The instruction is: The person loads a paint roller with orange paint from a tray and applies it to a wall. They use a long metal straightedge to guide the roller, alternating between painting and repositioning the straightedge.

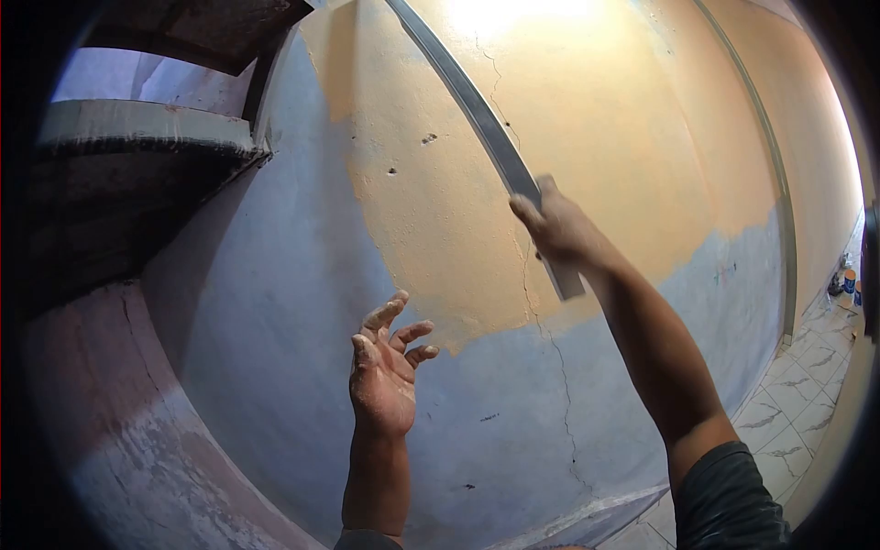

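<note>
A long grey metal bar [477, 115] slants across the view from the top centre down to the right of the middle. My right hand [561, 227] is wrapped round it near its lower end. Lower and further left, my left hand [385, 371] is raised with its fingers apart and slightly bent, holding nothing. Whitish dust covers its fingers. Behind both hands is a wall [440, 247], yellow-orange above and blue-grey below, with a thin crack running down it and a few small holes.
A dark-sided shelf or slab [147, 192] juts out at the upper left. A strip [765, 137] runs down the wall at the right. Marble-patterned floor tiles [807, 385] and small containers [849, 280] are at the far right.
</note>
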The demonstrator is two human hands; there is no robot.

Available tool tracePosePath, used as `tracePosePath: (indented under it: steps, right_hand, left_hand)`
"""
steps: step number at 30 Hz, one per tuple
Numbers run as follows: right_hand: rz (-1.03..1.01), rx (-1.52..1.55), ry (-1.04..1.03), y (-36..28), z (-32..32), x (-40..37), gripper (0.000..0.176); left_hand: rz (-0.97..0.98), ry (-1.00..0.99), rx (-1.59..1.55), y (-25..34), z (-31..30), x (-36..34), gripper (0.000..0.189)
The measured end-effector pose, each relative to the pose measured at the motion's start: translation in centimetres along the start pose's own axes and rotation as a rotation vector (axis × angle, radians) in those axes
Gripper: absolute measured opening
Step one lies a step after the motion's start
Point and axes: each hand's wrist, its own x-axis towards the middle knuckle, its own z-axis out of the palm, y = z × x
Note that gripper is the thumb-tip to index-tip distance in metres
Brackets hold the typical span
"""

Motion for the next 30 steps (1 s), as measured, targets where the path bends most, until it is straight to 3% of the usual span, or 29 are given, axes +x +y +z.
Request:
tracePosePath:
  steps: [4, 7, 14, 20, 25, 30]
  right_hand:
    - [-0.028, 0.013, -0.003, -3.2, -0.5, 5.5, 0.072]
    - [-0.072, -0.085, 0.041, -5.4, -1.0, 9.1, 0.072]
    - [-0.079, 0.006, 0.043, -7.7, -1.9, 13.4, 0.067]
    - [-0.145, -0.017, 0.041, -4.8, -1.3, 10.6, 0.069]
    - [-0.038, 0.073, -0.054, -2.1, -0.7, 4.5, 0.071]
    - [-0.062, 0.018, -0.020, -4.0, 0.0, 8.0, 0.073]
  left_hand:
    - [0.007, 0.030, 0.029, 0.2, -1.9, -0.7, 0.061]
    - [0.005, 0.060, 0.050, 0.6, -3.0, -1.5, 0.060]
    - [-0.012, 0.122, 0.101, 0.7, -3.6, -2.2, 0.060]
    - [-0.046, 0.112, 0.075, 0.2, -3.5, -2.1, 0.059]
    - [-0.071, 0.070, 0.026, -0.8, -3.2, -2.2, 0.058]
    - [-0.080, 0.085, 0.028, -0.6, -3.4, -2.0, 0.058]
